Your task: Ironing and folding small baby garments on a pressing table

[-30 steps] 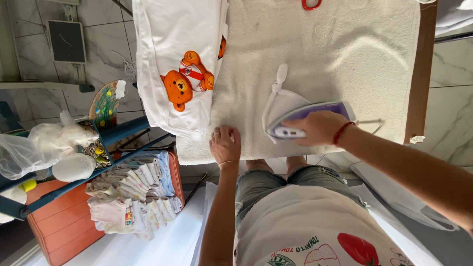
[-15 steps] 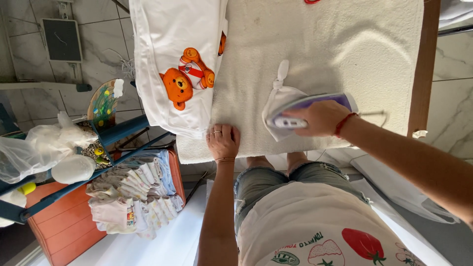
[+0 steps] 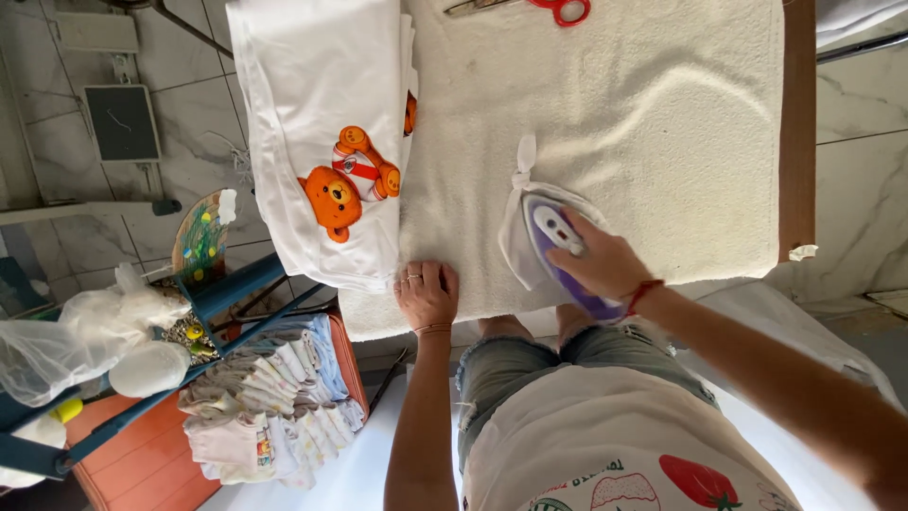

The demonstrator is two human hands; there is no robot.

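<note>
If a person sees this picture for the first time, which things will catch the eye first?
First, the white garment printed with an orange bear, lying at the left of the cream towel-covered ironing surface. Next, the purple and white iron near the front edge, gripped by the right hand, while the left hand presses flat on the towel beside the garment. Red-handled scissors lie at the far edge.

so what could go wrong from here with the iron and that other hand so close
The left hand lies flat on the towel-covered board close beside the purple iron held by the right hand; a sideways pass could burn its fingers. The white bear-print garment overhangs the board edge and might slide off. The red-handled scissors lie at the far end, possibly in the iron's path.
</note>
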